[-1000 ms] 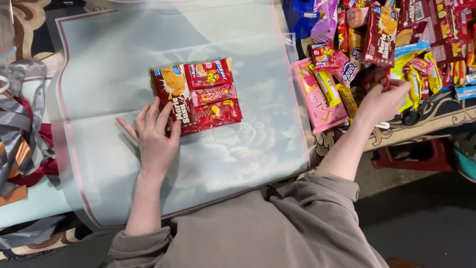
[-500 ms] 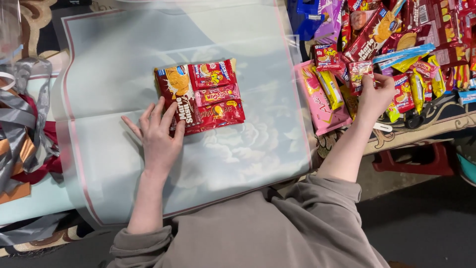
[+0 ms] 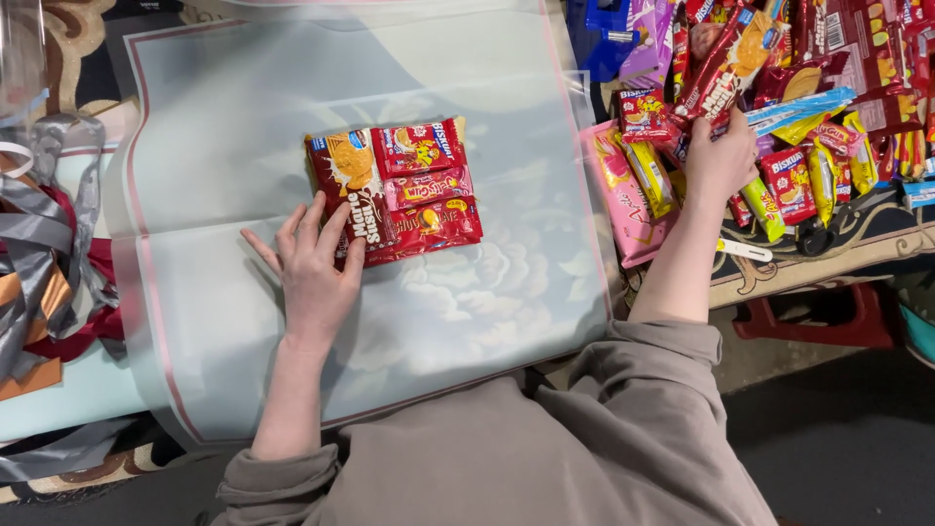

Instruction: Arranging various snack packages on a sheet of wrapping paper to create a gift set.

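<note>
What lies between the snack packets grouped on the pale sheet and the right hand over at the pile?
In the head view, bare pale sheet, then a pink packet with a yellow packet on it, lie between the grouped packets and the right hand.

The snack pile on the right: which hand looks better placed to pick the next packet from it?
The right hand, probably: its fingers already rest among the loose packets in the snack pile. The left hand lies flat beside the arranged packets on the pale wrapping sheet.
</note>
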